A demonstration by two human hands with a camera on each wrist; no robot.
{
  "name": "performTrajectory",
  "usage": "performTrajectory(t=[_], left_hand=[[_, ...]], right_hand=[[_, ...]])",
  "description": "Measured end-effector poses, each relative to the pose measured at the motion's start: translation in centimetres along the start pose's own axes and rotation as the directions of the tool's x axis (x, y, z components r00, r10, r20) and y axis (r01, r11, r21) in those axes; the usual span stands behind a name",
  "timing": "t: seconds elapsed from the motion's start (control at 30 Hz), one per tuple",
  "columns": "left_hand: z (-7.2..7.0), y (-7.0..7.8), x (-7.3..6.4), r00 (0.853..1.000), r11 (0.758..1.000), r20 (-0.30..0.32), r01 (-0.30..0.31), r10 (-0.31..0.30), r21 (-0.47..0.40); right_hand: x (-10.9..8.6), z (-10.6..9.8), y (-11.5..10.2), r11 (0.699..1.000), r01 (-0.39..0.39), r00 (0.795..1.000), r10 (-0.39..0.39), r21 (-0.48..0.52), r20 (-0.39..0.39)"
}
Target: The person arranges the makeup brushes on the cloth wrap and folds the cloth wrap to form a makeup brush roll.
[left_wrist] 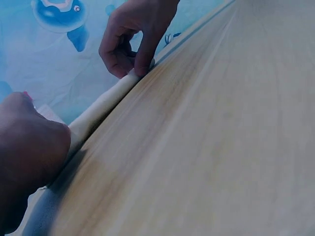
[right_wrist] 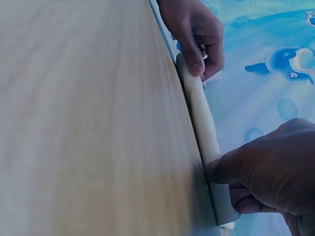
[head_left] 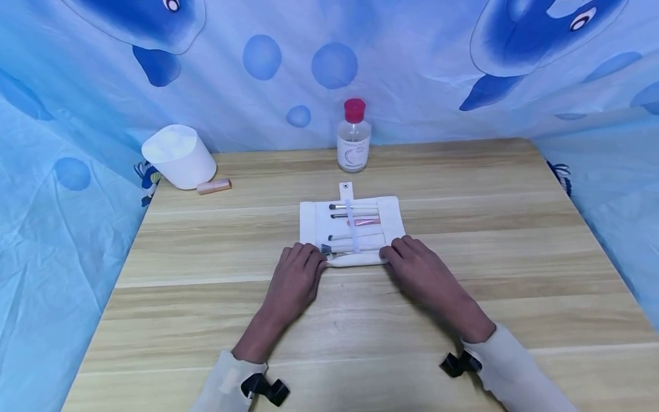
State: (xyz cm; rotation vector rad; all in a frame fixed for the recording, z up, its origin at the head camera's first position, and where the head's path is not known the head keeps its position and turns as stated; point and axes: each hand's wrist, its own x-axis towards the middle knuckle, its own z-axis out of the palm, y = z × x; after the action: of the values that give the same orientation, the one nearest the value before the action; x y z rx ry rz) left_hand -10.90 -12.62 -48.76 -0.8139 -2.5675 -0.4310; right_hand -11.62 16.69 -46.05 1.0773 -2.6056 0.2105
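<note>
A white brush roll (head_left: 308,223) lies spread on the table, its near edge rolled up. Several makeup brushes (head_left: 360,248) sit in it under a pale strap, bristles toward the left. A snap tab (head_left: 346,190) points away at the far side. My left hand (head_left: 298,274) pinches the near left corner of the rolled edge. At the near right corner my right hand (head_left: 419,272) pinches the same edge. From the right wrist view, the rolled edge (right_wrist: 204,118) runs as a thick tube between both hands, thumbs on its near side.
Behind the roll stands a clear bottle (head_left: 353,140) with a red cap. A white tissue roll (head_left: 180,157) and a small rose-coloured tube (head_left: 214,186) are at the back left of the wooden table (head_left: 350,343). A blue printed sheet (head_left: 412,68) hangs behind.
</note>
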Motion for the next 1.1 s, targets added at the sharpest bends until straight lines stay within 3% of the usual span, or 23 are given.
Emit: performTrajectory(t=[0.2,0.43,0.67,0.9,0.97,1.1], left_hand=[[0.2,0.0,-0.1,0.999,0.997,-0.005,0.046,-0.047,-0.054],[0.3,0.1,-0.1,0.998,0.994,-0.019,0.051,-0.053,-0.099],[0.3,0.3,-0.1,0.997,0.992,-0.018,0.074,-0.076,-0.101],[0.1,0.5,0.0,0.988,0.979,-0.044,0.141,-0.149,-0.149],[0.0,0.6,0.0,0.990,0.984,-0.025,0.133,-0.137,-0.119],[-0.3,0.5,0.1,0.999,0.999,0.034,0.039,-0.038,-0.017]], right_hand=[[0.2,0.6,0.0,1.000,0.008,0.999,-0.008,0.013,-0.039],[0.1,1.2,0.2,0.999,0.030,0.997,-0.027,0.028,-0.073],[0.2,1.1,0.4,0.994,-0.006,0.999,0.011,0.109,-0.041],[0.1,0.9,0.5,0.989,-0.026,1.000,0.025,0.145,0.014],[0.0,0.8,0.5,0.988,-0.025,0.999,0.021,0.154,0.029],[0.0,0.7,0.4,0.987,-0.023,0.998,0.013,0.157,0.062]])
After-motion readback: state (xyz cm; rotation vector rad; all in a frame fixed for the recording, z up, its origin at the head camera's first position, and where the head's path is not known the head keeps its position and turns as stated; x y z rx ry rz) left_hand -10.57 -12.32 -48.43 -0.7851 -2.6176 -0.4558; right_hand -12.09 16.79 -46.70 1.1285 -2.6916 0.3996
